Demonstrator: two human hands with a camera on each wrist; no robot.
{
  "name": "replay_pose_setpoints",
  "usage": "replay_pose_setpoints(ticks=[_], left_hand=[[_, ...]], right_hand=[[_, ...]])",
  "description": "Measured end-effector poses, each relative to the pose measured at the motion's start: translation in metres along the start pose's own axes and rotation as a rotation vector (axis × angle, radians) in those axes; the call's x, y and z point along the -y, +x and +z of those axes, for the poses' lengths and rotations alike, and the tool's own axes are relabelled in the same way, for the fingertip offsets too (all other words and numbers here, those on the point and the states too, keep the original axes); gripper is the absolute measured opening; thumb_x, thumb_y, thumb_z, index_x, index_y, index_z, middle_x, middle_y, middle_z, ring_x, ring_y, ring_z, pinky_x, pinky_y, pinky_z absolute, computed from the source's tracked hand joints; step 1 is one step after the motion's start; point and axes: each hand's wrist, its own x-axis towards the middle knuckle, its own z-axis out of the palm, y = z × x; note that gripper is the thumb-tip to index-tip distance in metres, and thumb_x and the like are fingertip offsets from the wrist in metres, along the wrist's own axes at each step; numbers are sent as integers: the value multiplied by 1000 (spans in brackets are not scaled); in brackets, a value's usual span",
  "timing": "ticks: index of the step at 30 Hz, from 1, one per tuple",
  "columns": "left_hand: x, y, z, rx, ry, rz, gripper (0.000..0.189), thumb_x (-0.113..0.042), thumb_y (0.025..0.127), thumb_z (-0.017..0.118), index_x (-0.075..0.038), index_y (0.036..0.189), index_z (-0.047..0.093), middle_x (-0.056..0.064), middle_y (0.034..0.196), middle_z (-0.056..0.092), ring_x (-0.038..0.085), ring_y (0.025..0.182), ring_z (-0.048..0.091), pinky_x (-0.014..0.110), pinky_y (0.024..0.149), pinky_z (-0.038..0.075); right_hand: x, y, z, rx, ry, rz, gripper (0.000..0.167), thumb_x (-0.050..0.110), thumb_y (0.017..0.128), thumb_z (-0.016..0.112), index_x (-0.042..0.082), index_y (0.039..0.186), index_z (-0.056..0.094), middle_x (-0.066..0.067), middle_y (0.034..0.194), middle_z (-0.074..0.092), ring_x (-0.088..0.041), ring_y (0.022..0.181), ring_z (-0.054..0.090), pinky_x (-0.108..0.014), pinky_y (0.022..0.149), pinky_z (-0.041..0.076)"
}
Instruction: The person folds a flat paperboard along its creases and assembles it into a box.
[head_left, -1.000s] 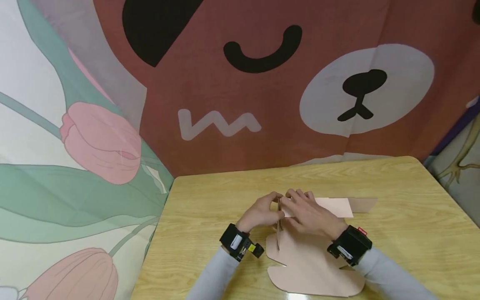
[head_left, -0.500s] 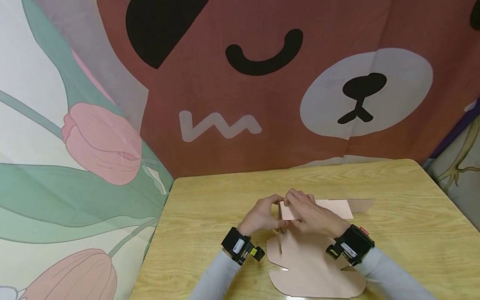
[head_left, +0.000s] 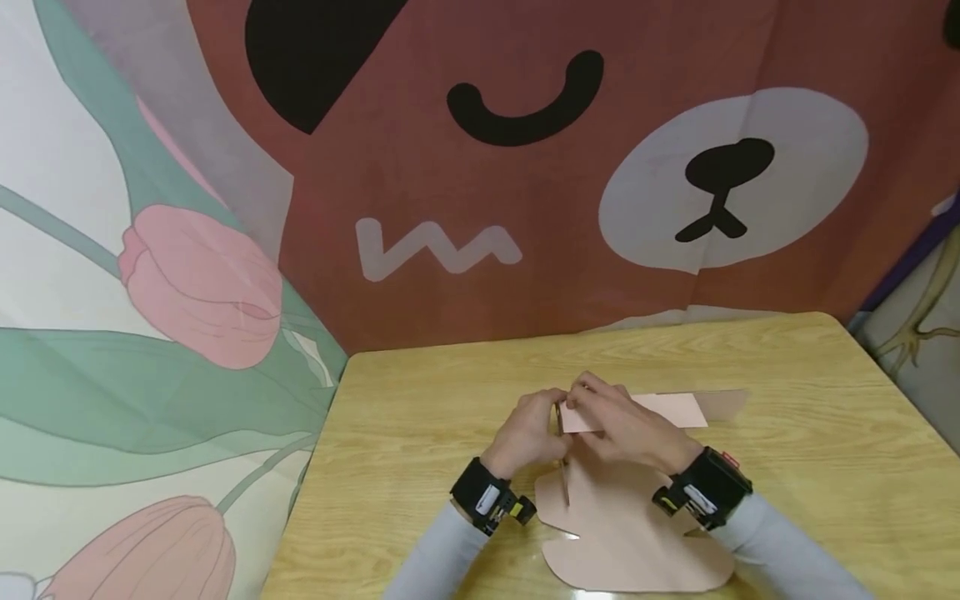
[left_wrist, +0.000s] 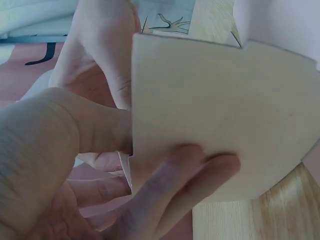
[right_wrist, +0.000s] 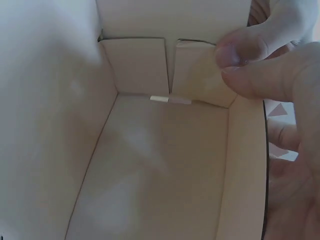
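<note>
Watching from afar, I see the carton over the table, its long axis running nine to three o'clock and a broad flap spread toward six; the left hand clamps the end panel at nine, the right hand pinching the twelve-o'clock wall beside that same corner. Two small flaps stand inside that end, one partly covered by fingertips I cannot assign to either hand, while the right hand hides much of the carton from the head camera.

The yellow wood-grain tabletop has reddish-brown bear-print cloth behind it, pink-and-green tulip-print cloth left of it, grey branch-print covering right.
</note>
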Motion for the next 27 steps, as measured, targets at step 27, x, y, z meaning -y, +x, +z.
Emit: replay_pose_setpoints(ticks=[27], left_hand=[[-17, 2, 4, -45, 18, -102, 47, -4, 74, 75, -16, 119, 65, 0, 103, 69, 11, 84, 63, 20, 65, 50]], right_hand=[[32, -44, 71, -242, 123, 67, 54, 26, 77, 81, 8, 125, 64, -4, 120, 68, -13, 110, 65, -30, 93, 56]])
